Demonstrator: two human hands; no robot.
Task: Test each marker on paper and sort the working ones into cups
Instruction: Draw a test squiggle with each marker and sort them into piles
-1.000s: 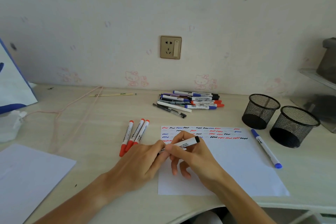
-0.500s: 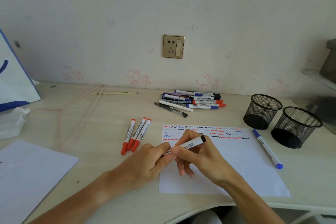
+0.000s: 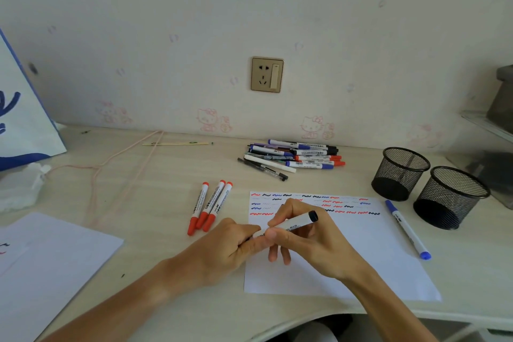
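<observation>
While both hands point(image 3: 277, 236) grip marker point(image 3: 298, 221), mesh cups point(image 3: 399, 173) apart

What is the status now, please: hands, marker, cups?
Both hands on black marker over test paper: left hand at cap end, right hand on barrel. Both mesh cups look empty. Nothing in the way.

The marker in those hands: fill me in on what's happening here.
Both hands hold a black-ended marker over the test paper: the right hand grips the barrel, the left hand pinches its near end. Three red markers lie left of the paper, one blue marker right. Both mesh cups look empty.
</observation>
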